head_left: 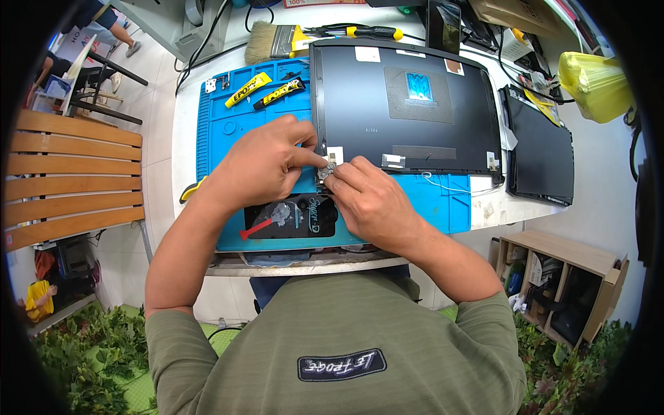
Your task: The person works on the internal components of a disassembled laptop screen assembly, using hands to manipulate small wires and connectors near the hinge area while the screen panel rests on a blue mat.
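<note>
A dark laptop screen lid lies inner side up on a blue work mat. At its near left corner sits a small metal hinge. My left hand presses on the hinge with its index finger, the other fingers curled. My right hand pinches the hinge's near end between thumb and fingers. Just below my hands, a black flat plate carries a smear of grey paste and a red stick. A yellow tube and a black tube lie beyond my left hand.
A wide brush and a yellow-black handled tool lie behind the lid. Another dark panel rests at the right edge, near a yellow plastic bag. A thin white cable trails across the mat. A wooden bench stands left.
</note>
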`<state>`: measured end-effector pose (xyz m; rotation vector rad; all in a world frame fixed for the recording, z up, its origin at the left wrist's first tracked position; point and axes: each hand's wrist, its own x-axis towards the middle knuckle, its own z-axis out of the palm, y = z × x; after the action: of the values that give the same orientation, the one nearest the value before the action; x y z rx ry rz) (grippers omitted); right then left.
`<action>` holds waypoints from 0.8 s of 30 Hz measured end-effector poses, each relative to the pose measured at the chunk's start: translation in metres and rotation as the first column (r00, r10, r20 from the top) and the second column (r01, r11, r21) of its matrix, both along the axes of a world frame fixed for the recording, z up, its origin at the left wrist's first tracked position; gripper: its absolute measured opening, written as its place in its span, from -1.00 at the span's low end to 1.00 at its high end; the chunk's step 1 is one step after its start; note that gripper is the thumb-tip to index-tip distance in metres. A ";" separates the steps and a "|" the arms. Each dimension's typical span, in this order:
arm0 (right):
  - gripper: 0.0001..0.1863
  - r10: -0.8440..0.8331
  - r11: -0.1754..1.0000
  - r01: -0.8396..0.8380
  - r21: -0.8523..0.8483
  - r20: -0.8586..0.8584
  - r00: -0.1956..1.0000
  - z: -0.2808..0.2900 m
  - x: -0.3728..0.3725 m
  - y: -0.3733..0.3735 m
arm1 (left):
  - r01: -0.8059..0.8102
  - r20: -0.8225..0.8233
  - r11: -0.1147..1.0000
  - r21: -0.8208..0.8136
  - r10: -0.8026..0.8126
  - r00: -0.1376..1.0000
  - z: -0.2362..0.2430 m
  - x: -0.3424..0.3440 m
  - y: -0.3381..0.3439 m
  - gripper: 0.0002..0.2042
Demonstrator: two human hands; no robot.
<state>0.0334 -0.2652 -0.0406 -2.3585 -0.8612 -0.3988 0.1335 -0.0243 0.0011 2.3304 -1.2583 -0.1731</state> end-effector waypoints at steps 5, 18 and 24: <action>-0.71 -0.003 1.000 0.003 0.000 -0.008 1.000 0.000 0.000 -0.001 | 0.074 0.061 0.997 0.007 -0.075 0.995 0.001 0.005 0.000 -0.54; -0.70 -0.009 1.000 0.010 0.026 -0.030 1.000 0.001 0.000 0.001 | 0.045 0.071 0.994 -0.100 -0.038 0.997 -0.005 0.003 0.012 -0.57; -0.72 -0.015 1.000 0.016 0.023 -0.025 1.000 0.000 -0.001 0.001 | 0.033 0.068 0.996 -0.087 -0.027 0.997 -0.003 -0.003 0.011 -0.58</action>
<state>0.0327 -0.2647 -0.0408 -2.3456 -0.8233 -0.3828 0.1301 -0.0132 -0.0024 2.2598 -1.3068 -0.0494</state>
